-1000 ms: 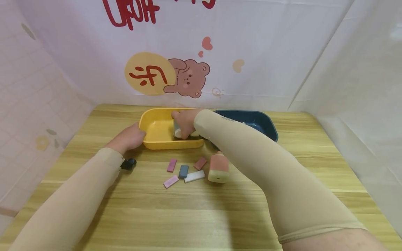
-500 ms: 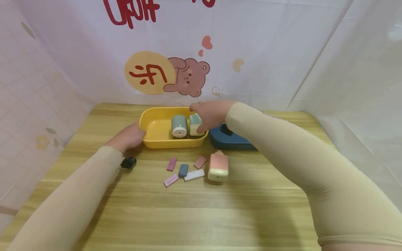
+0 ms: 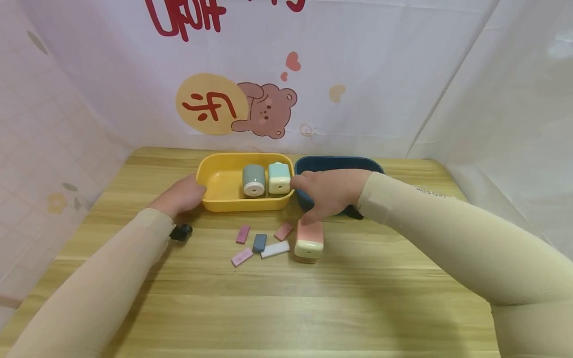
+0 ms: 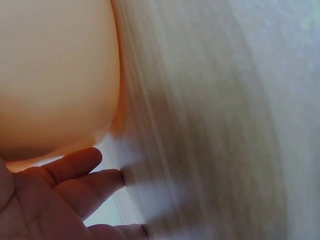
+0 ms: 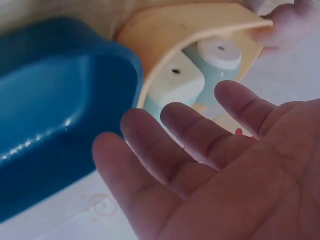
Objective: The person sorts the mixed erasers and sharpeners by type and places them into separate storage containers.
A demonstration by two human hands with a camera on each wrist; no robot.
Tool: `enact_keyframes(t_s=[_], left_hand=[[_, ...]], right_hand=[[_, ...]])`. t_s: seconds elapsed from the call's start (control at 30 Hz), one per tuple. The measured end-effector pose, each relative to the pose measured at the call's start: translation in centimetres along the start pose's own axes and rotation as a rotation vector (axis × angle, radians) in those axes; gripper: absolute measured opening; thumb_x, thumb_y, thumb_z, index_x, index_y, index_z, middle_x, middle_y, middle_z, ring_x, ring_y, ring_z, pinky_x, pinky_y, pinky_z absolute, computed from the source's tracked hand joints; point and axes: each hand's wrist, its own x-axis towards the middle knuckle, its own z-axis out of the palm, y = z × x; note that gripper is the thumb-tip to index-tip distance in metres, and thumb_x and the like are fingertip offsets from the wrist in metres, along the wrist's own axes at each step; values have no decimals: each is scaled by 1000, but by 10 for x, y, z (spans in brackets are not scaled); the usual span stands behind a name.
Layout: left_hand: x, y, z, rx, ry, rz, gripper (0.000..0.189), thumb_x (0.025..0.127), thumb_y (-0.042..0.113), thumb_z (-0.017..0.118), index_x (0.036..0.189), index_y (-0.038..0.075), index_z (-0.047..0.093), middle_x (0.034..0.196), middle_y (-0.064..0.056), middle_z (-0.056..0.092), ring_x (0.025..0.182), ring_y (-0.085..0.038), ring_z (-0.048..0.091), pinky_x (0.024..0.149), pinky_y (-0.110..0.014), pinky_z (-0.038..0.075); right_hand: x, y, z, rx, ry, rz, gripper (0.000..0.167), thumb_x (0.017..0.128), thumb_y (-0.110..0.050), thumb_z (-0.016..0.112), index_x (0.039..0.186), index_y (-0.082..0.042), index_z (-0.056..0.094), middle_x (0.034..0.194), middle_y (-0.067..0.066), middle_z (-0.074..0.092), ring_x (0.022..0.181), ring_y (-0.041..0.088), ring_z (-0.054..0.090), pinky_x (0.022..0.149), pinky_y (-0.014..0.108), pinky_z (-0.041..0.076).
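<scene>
- Pink, glossy, block-shaped container with a cream end (image 3: 309,243); rounded edges, small dark mark at centre of the cream end, that end facing the viewer. Location: on light wood-grain table (image 3: 250,308), in front of the trays, right of the small blocks.
- Right hand (image 3: 329,191), over dark blue, deep, rounded tray (image 5: 45,95); fingers extended and parted, nothing held. Thumb tip at far edge of the pink container; impossible to tell whether touching.
- Left hand (image 3: 181,196), at left end of yellow, rounded rectangular tray (image 3: 248,205); three fingers straight and spread beside its outer wall in the left wrist view, thumb hidden there; impossible to tell whether gripping the rim.
- Inside the yellow tray, right half, side by side: grey-green, rounded container with a white end (image 3: 253,179); mint, squarish container with a cream end (image 3: 279,178).
- Small flat blocks, loose on table: magenta block (image 3: 243,233), reddish-pink block (image 3: 283,231), pale pink block (image 3: 242,257), slate-grey block (image 3: 259,242) against long white block (image 3: 275,249).
- Obstructions: right hand across the blue tray's front, thumb over the pink container's far edge.
- Behind: white cloth backdrop with printed brown bear (image 3: 270,112).
</scene>
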Motion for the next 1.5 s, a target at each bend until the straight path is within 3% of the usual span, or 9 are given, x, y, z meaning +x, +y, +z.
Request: enact_keyframes(t_s=[0.27,0.4,0.5,0.6,0.77,1.13,1.3,1.5], left_hand=[[-3,0,-3,1,-12,-14,38,105,20,34,129,-1,54,109,-19,59,103,-34,57,99,-54,45],[-4,1,-3,-7,-18,-30,38,105,21,33,129,-1,53,107,-18,58,100,-33,56,97,-53,45],[-4,1,-4,-7,-21,-39,38,104,21,33,129,-1,53,104,-17,58,97,-32,56,94,-50,46],[-4,0,-4,-3,-21,-44,39,104,22,34,129,-1,53,103,-16,57,96,-31,56,93,-49,46],[-3,-1,-4,1,-11,-40,40,105,22,34,131,-2,52,108,-19,58,99,-33,56,94,-50,46],[-3,-2,0,-14,-16,-44,43,104,23,34,134,-4,51,111,-21,58,101,-34,56,97,-51,46],[-4,0,-1,-11,-16,-47,45,104,23,34,135,-5,49,115,-22,57,103,-35,55,98,-52,45],[-3,0,-1,-17,-24,-62,51,105,24,33,142,-8,43,121,-25,55,106,-36,54,101,-53,44]], right_hand=[[-9,-4,15,-2,-20,-34,71,92,-56,71,146,-20,42,130,1,56,109,19,60,99,37,52],[-8,-15,28,-32,-51,-7,79,86,-60,77,145,-19,44,123,0,54,95,19,63,86,35,54],[-4,-20,44,-44,-72,-7,78,82,-55,81,142,-18,46,117,1,54,86,19,63,79,34,54],[0,-21,58,-27,-72,-24,67,82,-45,82,133,-17,48,111,2,54,79,19,63,75,32,53],[3,-20,68,15,-45,-46,60,81,-33,84,126,-17,48,109,3,52,74,18,64,75,31,53],[-2,-20,62,12,-64,-88,50,82,-31,85,117,-16,52,106,0,51,83,15,61,79,30,52],[-8,-16,45,22,-50,-96,51,79,-27,85,117,-17,52,108,-2,53,87,16,60,79,30,51],[-12,-15,21,29,28,-135,52,78,-23,83,121,-16,54,109,-5,58,93,18,59,82,31,52]])
